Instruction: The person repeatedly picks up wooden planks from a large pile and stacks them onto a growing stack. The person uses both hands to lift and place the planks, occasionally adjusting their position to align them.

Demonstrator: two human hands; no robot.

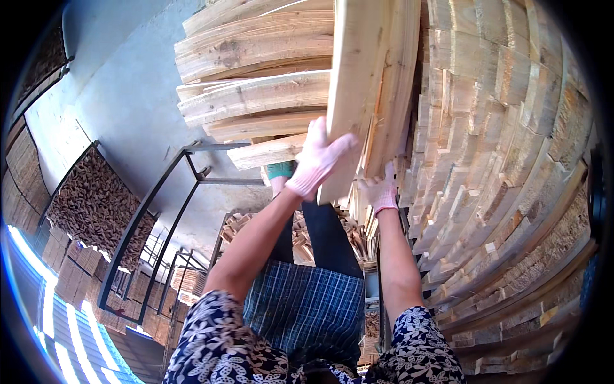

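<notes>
My left hand (322, 159), in a pale pink knit glove, is closed on the left edge of a long pale wooden board (359, 70), near its lower end. The board slants up and away from me. My right hand (381, 189), gloved alike, holds the near end of a second wooden board (398, 83) just to the right. Its fingers curl around that end, and some are partly hidden. Left of the boards lies a stack of rough planks (256, 96) with uneven bark edges.
A tall wall of stacked planks (486, 147) rises close on my right. A dark metal frame (157, 211) stands at left on the grey floor (134, 83). Farther left sits a rack of small wood pieces (96, 205). Wood scraps (304, 240) lie around my legs.
</notes>
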